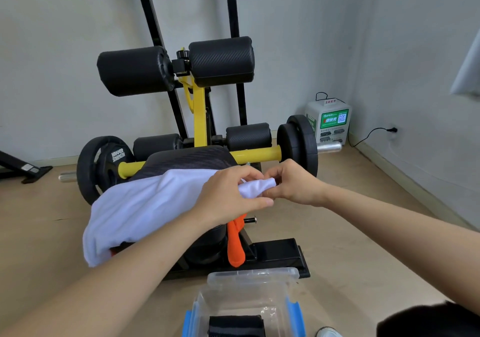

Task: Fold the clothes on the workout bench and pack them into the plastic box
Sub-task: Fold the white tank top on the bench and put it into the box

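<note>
A white garment [145, 206] is draped over the black padded workout bench [189, 158]. My left hand [228, 193] and my right hand [293, 183] both pinch a bunched corner of that white garment at the bench's right side. An orange garment [235, 243] hangs down below my left hand, partly hidden by it. On the floor in front stands a clear plastic box [249, 284] with blue latches, and a folded dark garment [235, 326] lies inside it.
Black weight plates [104, 165] sit on the yellow bar at both sides of the bench. A white charging station [330, 122] stands in the right corner, its cable running to a wall socket. Foam roller pads [135, 70] rise behind the bench. A white shoe [328, 332] shows at the bottom.
</note>
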Available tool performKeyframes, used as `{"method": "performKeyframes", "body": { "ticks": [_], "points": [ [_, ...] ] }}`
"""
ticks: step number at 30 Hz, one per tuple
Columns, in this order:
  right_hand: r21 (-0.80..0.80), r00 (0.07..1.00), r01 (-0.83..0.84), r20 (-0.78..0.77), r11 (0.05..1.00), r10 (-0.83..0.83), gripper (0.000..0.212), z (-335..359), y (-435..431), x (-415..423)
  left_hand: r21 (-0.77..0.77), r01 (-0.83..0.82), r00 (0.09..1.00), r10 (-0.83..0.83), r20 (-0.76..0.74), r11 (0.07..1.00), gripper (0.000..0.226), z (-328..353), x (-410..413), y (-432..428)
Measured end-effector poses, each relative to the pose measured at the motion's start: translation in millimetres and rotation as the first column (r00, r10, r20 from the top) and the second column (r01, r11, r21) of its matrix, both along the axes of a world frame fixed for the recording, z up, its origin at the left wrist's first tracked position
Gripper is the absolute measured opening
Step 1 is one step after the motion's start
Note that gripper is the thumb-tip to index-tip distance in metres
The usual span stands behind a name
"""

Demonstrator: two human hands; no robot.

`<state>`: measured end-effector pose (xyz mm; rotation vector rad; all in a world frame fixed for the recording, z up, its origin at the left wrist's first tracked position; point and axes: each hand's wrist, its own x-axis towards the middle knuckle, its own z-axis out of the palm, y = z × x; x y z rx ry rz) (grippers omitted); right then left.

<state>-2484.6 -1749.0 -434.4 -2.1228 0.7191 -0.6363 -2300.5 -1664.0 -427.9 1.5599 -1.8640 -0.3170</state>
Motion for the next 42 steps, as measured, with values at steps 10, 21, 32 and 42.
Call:
{"method": "performKeyframes", "body": {
  "ticks": [10,21,32,42],
  "points": [
    [-0.211,0.993,0.097,-0.051,0.973,-0.11,0.016,-8,-1,5,0.004,-0.083,0.945,0.08,-0.317,0.997,0.01,6,15,-10],
    [0.251,0.98,0.038,0.178,0.967,-0.085,0.037,10,16,54,0.11,-0.205,0.663,0.221,-0.716,0.973,0.011,38,70,30],
    [-0.069,0.993,-0.1,0.057,0.993,0.104,0.077,7,28,132,0.099,-0.502,0.736,0.485,-0.473,0.859,0.006,22,171,92],
    [-0.4,0.986,0.013,-0.149,0.917,-0.079,0.048,-16,29,138,0.047,-0.526,0.834,0.526,-0.169,0.849,0.02,8,195,86]
  ]
}}
